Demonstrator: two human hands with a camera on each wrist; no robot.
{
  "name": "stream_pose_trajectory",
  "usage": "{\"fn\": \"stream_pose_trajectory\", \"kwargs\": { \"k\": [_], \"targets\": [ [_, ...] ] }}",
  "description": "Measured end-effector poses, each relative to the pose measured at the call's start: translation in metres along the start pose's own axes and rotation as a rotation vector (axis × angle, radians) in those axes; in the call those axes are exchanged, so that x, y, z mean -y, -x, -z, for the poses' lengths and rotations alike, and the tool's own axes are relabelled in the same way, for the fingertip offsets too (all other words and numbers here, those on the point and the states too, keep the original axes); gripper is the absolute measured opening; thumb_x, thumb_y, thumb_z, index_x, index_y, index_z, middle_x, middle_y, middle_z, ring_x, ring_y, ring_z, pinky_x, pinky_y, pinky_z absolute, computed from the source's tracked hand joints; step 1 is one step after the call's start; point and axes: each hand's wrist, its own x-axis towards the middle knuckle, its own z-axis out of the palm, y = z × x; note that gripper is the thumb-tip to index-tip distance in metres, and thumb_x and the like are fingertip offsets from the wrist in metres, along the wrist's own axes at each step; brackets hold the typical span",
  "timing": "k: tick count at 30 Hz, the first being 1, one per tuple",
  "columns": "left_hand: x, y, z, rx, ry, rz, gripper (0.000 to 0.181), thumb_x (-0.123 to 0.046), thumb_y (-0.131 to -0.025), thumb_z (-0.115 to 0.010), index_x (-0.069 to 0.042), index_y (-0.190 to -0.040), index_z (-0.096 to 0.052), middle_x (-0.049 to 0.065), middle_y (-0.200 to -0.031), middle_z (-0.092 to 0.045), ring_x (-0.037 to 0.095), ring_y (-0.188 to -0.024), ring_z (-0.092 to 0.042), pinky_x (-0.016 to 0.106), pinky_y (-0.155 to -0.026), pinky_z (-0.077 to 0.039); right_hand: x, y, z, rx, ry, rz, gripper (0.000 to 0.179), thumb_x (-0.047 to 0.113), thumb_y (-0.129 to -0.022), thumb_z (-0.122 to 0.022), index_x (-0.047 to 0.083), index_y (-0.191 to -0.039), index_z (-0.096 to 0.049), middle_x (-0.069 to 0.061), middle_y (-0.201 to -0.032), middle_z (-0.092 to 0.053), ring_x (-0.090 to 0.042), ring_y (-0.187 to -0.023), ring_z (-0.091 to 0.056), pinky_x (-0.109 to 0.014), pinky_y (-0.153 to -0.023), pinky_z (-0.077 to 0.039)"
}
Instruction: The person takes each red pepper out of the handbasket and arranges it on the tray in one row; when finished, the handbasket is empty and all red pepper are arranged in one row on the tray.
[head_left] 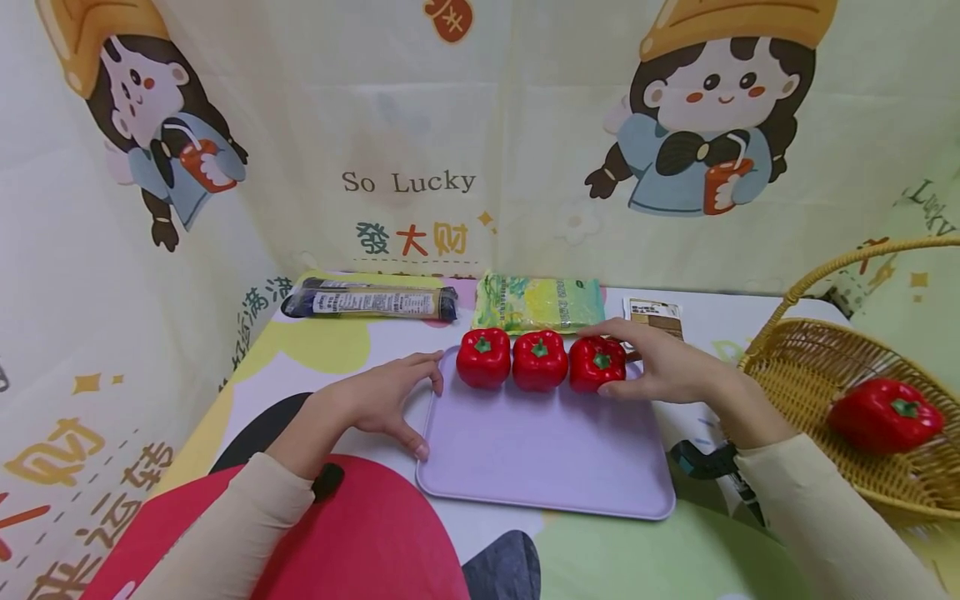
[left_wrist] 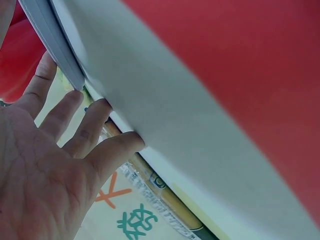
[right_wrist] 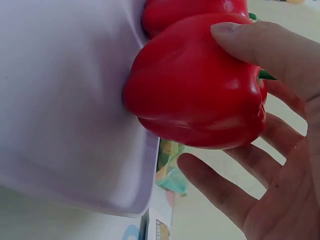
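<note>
Three red bell peppers with green stems line the far edge of a lilac tray (head_left: 543, 458): a left one (head_left: 482, 360), a middle one (head_left: 539, 362) and a right one (head_left: 592, 367). My right hand (head_left: 663, 364) holds the right pepper; in the right wrist view its thumb lies on that pepper's (right_wrist: 195, 85) side, with fingers behind. At the tray's left rim is my left hand (head_left: 382, 398), fingers spread and loosely bent, nothing in its grasp. The left wrist view shows its fingertips right at the tray edge (left_wrist: 55, 37).
A wicker basket (head_left: 798, 367) with a tall handle stands at the right, with another red bell pepper (head_left: 885, 415) in it. Behind the tray lie a long dark packet (head_left: 375, 302), a green-yellow packet (head_left: 536, 302) and a small brown-white packet (head_left: 655, 312). A printed cloth hangs behind.
</note>
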Motion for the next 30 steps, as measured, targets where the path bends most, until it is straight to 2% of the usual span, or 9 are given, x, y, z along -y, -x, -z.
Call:
{"fn": "stream_pose_trajectory", "kwargs": {
  "k": [7,15,18,22,30],
  "targets": [
    [-0.0015,0.0004,0.0007,0.002,-0.003,-0.004,0.076,-0.059,-0.06,-0.094,-0.033,-0.12,-0.056,0.002,-0.17,-0.024,0.027,-0.152,-0.028,0.055,-0.114,-0.043,-0.0011,0.0012,-0.0011,-0.01,-0.024,-0.028,0.07,0.026,-0.084,-0.086,0.019,-0.145,-0.052,-0.004,-0.139,-0.057,-0.027,-0.121,-0.058,-0.047,-0.09,-0.06],
    [-0.0017,0.0011,0.0011,-0.001,-0.01,-0.006,0.077,-0.058,-0.061,-0.093,-0.031,-0.122,-0.056,0.005,-0.17,-0.024,0.031,-0.152,-0.029,0.056,-0.112,-0.045,-0.0038,0.0013,-0.0016,-0.014,-0.067,-0.012,0.076,0.021,-0.083,-0.086,0.012,-0.149,-0.05,-0.008,-0.144,-0.053,-0.03,-0.127,-0.054,-0.048,-0.092,-0.06],
    [-0.0015,0.0012,0.0003,0.001,-0.01,0.007,0.077,-0.058,-0.06,-0.094,-0.032,-0.122,-0.056,0.002,-0.17,-0.024,0.028,-0.152,-0.028,0.055,-0.112,-0.045,-0.0046,0.0013,-0.0024,-0.007,-0.085,-0.009,0.077,0.019,-0.084,-0.085,0.011,-0.151,-0.048,-0.009,-0.146,-0.052,-0.032,-0.128,-0.054,-0.05,-0.094,-0.059],
    [-0.0014,0.0012,0.0,-0.002,-0.006,0.006,0.077,-0.057,-0.06,-0.094,-0.033,-0.122,-0.056,0.001,-0.17,-0.024,0.026,-0.152,-0.028,0.053,-0.113,-0.045,-0.0059,0.0015,-0.0034,-0.007,-0.101,-0.013,0.076,0.018,-0.085,-0.085,0.013,-0.151,-0.048,-0.009,-0.146,-0.052,-0.032,-0.128,-0.055,-0.051,-0.095,-0.058],
    [-0.0003,0.0017,0.0015,-0.004,-0.002,-0.026,0.076,-0.058,-0.061,-0.093,-0.03,-0.122,-0.056,0.005,-0.17,-0.024,0.03,-0.151,-0.029,0.056,-0.113,-0.044,-0.0064,-0.0007,-0.0041,-0.009,-0.094,-0.025,0.076,0.02,-0.085,-0.085,0.016,-0.151,-0.048,-0.009,-0.145,-0.052,-0.031,-0.127,-0.056,-0.047,-0.094,-0.059]
  ]
}}
